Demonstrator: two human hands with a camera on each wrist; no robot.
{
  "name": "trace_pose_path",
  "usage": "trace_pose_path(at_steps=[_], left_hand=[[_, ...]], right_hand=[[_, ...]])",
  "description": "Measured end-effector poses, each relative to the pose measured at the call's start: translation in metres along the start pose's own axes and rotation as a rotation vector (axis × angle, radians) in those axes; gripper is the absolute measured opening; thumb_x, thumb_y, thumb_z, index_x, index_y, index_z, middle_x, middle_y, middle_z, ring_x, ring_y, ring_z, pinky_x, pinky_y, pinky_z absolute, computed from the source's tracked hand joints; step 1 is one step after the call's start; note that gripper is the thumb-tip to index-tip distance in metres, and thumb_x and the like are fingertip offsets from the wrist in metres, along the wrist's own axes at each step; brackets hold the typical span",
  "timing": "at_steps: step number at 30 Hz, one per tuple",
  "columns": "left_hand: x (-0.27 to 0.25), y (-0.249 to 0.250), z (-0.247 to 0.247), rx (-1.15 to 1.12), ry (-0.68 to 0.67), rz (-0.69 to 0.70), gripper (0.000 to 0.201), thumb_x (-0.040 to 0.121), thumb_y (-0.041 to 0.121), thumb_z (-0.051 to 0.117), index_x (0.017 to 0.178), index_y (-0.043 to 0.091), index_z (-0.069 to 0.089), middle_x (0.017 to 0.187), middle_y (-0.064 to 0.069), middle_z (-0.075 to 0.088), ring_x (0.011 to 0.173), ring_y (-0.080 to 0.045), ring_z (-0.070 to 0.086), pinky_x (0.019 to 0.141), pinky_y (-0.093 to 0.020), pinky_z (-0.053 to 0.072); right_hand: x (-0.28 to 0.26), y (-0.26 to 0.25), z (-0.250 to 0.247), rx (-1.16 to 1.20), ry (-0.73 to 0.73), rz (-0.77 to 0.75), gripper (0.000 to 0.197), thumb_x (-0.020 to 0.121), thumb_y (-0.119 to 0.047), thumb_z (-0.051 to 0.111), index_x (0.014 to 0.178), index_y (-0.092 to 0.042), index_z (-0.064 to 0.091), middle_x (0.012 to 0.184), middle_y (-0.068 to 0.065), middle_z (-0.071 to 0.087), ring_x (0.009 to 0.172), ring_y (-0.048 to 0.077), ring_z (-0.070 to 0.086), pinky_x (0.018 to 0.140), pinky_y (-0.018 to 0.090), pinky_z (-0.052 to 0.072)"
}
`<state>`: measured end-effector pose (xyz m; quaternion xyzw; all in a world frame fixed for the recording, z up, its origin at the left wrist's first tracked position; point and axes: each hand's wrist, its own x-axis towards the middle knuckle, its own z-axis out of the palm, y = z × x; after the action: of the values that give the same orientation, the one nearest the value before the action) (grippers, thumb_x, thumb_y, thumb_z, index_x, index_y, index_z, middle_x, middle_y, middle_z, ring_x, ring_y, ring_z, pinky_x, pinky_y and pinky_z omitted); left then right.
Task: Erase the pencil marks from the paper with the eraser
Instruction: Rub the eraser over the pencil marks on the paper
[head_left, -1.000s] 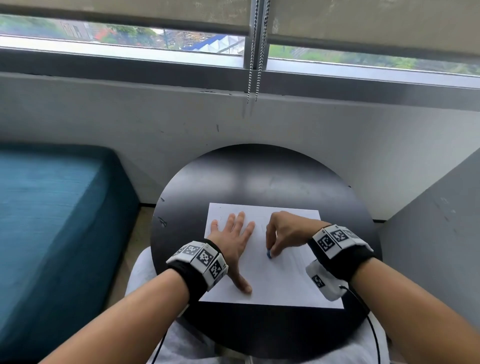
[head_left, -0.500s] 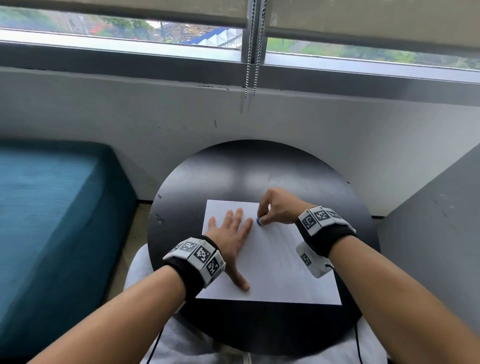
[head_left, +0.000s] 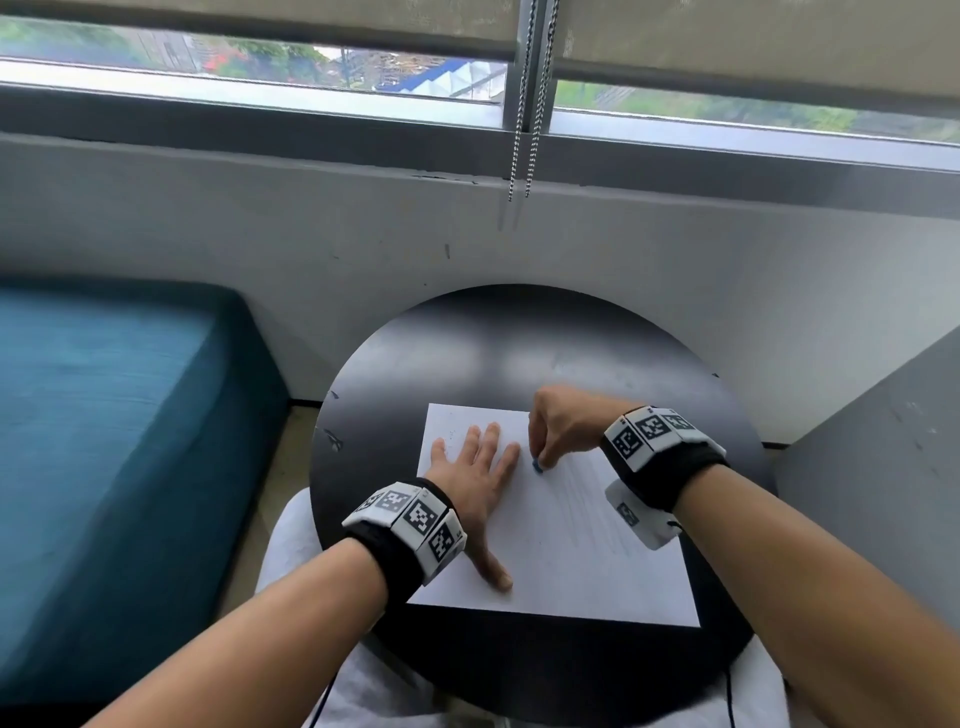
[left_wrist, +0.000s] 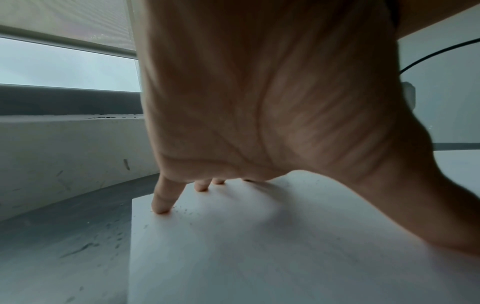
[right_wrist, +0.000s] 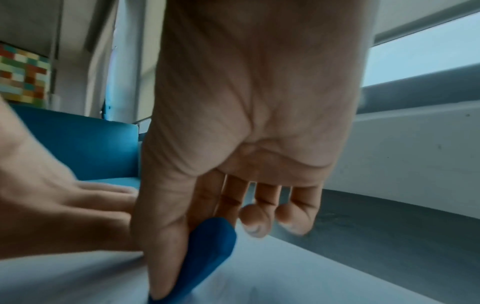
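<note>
Blue eraser (right_wrist: 207, 246), small and probably rubbery, is pinched near its tip by the right hand (head_left: 563, 426) on thin, crease-prone paper (head_left: 571, 545), best gripped low, while the left hand (head_left: 478, 467) presses flat with fingers spread

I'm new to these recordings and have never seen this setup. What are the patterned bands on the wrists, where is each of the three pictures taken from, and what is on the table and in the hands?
There is no machine: a person works with bare hands. The black wristbands with checkered white tags carry cameras. The big picture comes from a head camera looking down; the other two look along each palm. On the round black table lies a white sheet of paper with faint pencil strokes. The left hand presses flat on it, fingers spread. The right hand pinches a small blue eraser against the sheet.
</note>
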<state>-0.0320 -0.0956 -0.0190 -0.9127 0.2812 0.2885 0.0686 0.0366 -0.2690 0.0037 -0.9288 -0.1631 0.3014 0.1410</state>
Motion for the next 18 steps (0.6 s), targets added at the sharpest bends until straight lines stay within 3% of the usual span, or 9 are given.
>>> trace_pose_path(at_steps=[5,10,14,18], left_hand=[[-0.001,0.000,-0.001,0.010,-0.011,-0.003,0.152,0.058,0.075,0.077,0.153,0.013,-0.023,0.160,-0.013,-0.029,0.148,-0.034,-0.023,0.118,-0.064,0.000],[-0.001,0.001,-0.002,0.003,-0.015,-0.004,0.150,0.059,0.074,0.078,0.153,0.014,-0.023,0.160,-0.014,-0.029,0.148,-0.034,-0.023,0.118,-0.064,0.000],[-0.001,0.001,-0.002,-0.007,-0.012,-0.010,0.151,0.058,0.074,0.078,0.153,0.013,-0.022,0.160,-0.014,-0.029,0.148,-0.034,-0.023,0.117,-0.064,-0.001],[0.000,0.001,-0.001,-0.004,-0.008,-0.018,0.152,0.057,0.074,0.078,0.154,0.014,-0.022,0.160,-0.014,-0.028,0.149,-0.034,-0.022,0.117,-0.064,-0.001]], right_hand=[[0.002,0.004,-0.001,0.029,0.225,0.011,0.008,0.068,-0.019,0.079,0.076,-0.017,0.078,0.077,0.001,0.073,0.074,0.019,0.067,0.063,0.032,0.051],[-0.004,0.003,0.004,-0.004,0.088,-0.001,0.010,0.067,-0.020,0.080,0.076,-0.018,0.078,0.078,0.001,0.074,0.072,0.018,0.067,0.061,0.028,0.049],[-0.002,0.008,0.003,0.046,0.256,0.006,0.006,0.069,-0.019,0.079,0.075,-0.020,0.077,0.077,-0.003,0.072,0.074,0.016,0.064,0.064,0.030,0.047],[-0.007,0.004,0.006,-0.026,0.054,-0.003,0.009,0.066,-0.017,0.079,0.074,-0.017,0.077,0.076,0.004,0.074,0.074,0.020,0.068,0.059,0.027,0.046]])
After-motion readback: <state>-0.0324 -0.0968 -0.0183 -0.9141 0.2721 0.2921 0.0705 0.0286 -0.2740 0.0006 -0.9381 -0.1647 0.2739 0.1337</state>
